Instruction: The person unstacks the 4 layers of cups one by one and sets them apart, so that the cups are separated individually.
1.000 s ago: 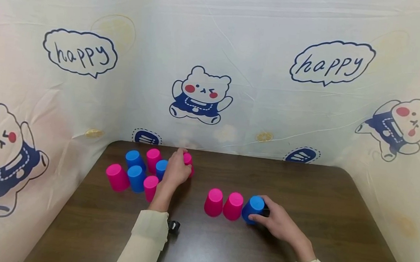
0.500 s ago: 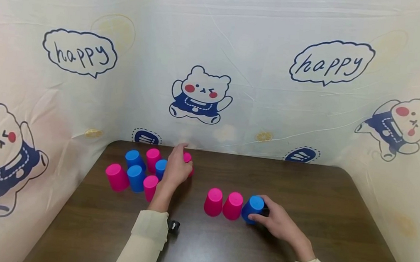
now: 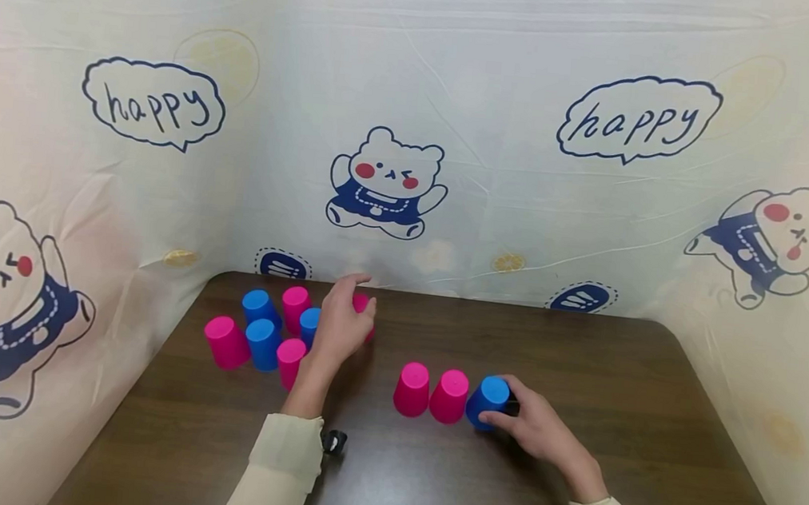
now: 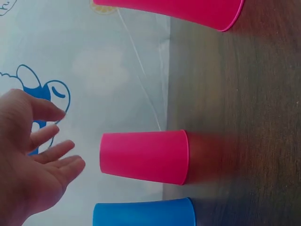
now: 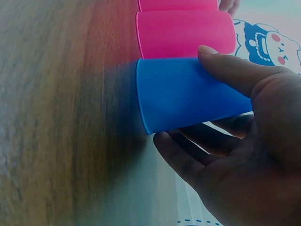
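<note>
Holding the blue cup [image 3: 487,402] on the desk [image 3: 413,486], we had the right hand's [image 3: 539,426] grip clamped round it, at three o'clock of a pink cup [image 3: 449,398]. Our left hand [image 3: 340,323], grip apart, hovered at ten o'clock from there, near a second pink cup [image 3: 361,304].

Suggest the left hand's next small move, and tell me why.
I'd probably lower the left hand toward the nearest upside-down pink cup: it hovers open, visibly apart from that cup, holding nothing, while the right hand is occupied with the rightmost blue cup.
</note>
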A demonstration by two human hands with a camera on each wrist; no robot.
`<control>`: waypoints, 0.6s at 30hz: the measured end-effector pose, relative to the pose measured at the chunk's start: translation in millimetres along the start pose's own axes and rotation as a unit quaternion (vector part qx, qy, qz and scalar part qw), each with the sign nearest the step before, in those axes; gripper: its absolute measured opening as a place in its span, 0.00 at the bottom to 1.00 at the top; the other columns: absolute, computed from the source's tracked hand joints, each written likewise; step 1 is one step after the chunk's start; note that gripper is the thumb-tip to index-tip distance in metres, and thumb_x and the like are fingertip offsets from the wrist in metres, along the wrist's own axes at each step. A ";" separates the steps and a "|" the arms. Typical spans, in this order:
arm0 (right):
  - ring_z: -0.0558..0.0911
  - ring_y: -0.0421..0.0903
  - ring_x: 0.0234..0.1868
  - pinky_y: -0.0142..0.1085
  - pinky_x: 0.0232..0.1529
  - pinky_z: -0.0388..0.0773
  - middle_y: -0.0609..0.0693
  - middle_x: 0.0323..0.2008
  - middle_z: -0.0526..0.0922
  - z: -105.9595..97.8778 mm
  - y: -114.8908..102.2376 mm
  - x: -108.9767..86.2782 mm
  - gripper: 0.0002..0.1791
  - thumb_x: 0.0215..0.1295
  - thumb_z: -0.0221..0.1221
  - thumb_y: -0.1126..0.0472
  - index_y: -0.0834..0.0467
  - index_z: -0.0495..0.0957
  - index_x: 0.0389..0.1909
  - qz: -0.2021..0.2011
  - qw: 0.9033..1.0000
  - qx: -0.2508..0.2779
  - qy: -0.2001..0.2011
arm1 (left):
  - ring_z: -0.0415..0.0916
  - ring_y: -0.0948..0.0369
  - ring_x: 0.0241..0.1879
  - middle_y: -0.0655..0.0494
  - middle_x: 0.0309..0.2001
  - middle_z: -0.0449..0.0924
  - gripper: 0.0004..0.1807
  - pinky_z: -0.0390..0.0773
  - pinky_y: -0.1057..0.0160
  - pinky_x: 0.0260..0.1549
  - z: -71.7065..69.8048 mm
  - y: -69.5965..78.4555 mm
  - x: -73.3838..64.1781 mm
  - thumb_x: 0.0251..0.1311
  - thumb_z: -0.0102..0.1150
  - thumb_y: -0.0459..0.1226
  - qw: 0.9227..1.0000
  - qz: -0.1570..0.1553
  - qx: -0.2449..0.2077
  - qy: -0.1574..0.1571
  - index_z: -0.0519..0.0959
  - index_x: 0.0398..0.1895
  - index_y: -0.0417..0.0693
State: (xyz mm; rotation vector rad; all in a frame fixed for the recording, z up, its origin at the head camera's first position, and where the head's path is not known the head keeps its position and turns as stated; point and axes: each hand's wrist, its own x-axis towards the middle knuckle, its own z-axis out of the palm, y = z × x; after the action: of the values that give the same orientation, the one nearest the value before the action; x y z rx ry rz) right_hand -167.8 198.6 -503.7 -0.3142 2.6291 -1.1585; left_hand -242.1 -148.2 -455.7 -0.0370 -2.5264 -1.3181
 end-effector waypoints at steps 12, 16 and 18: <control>0.82 0.57 0.60 0.62 0.63 0.78 0.58 0.60 0.83 1.0 2.6 1.5 0.33 0.68 0.70 0.48 0.57 0.72 0.68 -0.009 1.000 -0.003 0.002 | 0.77 0.50 0.67 0.51 0.68 0.79 0.27 0.82 0.47 0.62 -10.9 13.7 -24.3 0.68 0.67 0.33 0.997 0.047 -0.049 -0.023 0.76 0.70 0.50; 0.82 0.57 0.60 0.62 0.63 0.78 0.57 0.60 0.83 1.0 3.6 2.1 0.33 0.68 0.70 0.47 0.57 0.72 0.68 -0.010 1.000 -0.006 0.003 | 0.75 0.48 0.69 0.53 0.70 0.76 0.30 0.80 0.45 0.63 -13.5 18.8 -32.7 0.67 0.69 0.35 0.996 0.034 -0.042 -0.071 0.74 0.72 0.54; 0.82 0.57 0.60 0.62 0.64 0.78 0.57 0.60 0.83 1.0 3.8 2.2 0.33 0.68 0.70 0.48 0.57 0.72 0.68 -0.012 1.000 -0.006 0.003 | 0.74 0.47 0.71 0.54 0.71 0.75 0.31 0.80 0.43 0.63 -14.3 20.8 -36.0 0.67 0.69 0.36 0.994 0.027 -0.042 -0.094 0.73 0.73 0.56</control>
State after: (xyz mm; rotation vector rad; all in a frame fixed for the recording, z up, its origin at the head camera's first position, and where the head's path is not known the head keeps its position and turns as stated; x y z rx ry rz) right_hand -170.0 199.8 -507.5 -0.3457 2.6446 -1.1528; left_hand -200.9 -143.6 -441.0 -0.2588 -2.6000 -1.4616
